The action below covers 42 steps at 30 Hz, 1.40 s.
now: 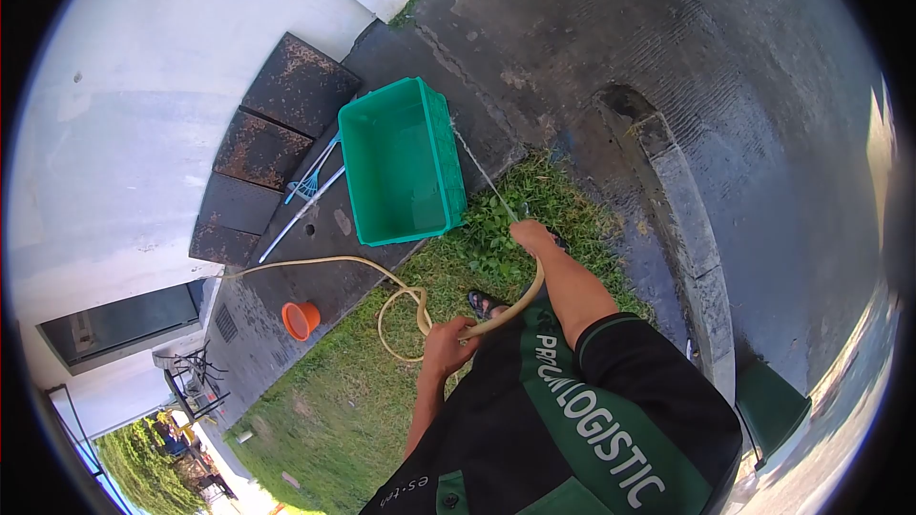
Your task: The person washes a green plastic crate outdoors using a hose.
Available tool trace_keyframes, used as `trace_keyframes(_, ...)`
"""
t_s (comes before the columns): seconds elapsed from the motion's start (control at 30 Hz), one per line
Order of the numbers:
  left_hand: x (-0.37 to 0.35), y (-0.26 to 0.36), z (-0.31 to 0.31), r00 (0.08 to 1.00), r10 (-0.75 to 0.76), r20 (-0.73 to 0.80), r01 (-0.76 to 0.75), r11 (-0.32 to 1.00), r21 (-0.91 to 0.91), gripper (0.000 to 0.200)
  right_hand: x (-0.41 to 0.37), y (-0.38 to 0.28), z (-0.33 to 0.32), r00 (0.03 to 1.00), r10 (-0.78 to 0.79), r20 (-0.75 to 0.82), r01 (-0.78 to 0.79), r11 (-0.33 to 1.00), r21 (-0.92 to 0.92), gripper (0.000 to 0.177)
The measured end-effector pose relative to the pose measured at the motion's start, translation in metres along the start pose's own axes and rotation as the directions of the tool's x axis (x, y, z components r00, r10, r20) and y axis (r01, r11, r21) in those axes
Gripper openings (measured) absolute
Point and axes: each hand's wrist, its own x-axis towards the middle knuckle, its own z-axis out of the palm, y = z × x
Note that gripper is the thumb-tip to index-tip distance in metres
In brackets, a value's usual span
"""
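My right hand (533, 237) is closed around the end of a pale yellow hose (522, 303). A thin jet of water (484, 175) runs from it toward the outer side of a large green plastic crate (458, 167). The crate stands at the edge of the concrete and the grass, its open top facing me. Lower down, my left hand (447, 347) grips the same hose where it bends near my body. Beyond that hand, the hose loops over the grass and trails left across the concrete.
Dark rusty panels (262, 148) lean on the white wall (181, 57). A blue rake (307, 187) and a pale pole (301, 215) lie beside the crate. An orange bucket (301, 320) stands on the concrete. A raised curb (687, 219) runs along the right.
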Motion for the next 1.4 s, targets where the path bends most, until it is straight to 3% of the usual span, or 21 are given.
trace_keyframes(0.73,0.005,0.001,-0.002,1.0,0.006,0.009,-0.006,1.0,0.0,0.02,-0.01,-0.015,-0.007,0.987,-0.05,-0.15,0.066,0.993,0.101,0.047)
trace_keyframes(0.93,0.006,0.0,-0.001,1.0,0.002,0.011,-0.002,1.0,0.0,0.02,-0.01,-0.013,-0.008,0.992,-0.067,-0.106,0.077,0.993,0.092,0.048)
trace_keyframes(1.2,0.005,0.007,-0.003,1.0,-0.011,0.027,0.01,1.0,0.022,0.022,0.014,0.006,0.004,0.991,-0.086,0.101,0.102,0.982,-0.158,0.042)
trace_keyframes(1.33,0.004,0.004,-0.001,1.0,0.012,0.006,-0.012,1.0,-0.009,0.02,0.01,0.011,0.008,0.997,-0.069,0.03,0.07,0.997,-0.045,0.042)
trace_keyframes(1.4,0.004,0.004,-0.003,1.0,0.004,0.007,-0.004,1.0,0.005,0.02,0.011,0.008,0.009,0.998,0.055,0.018,-0.055,0.998,0.001,0.039)
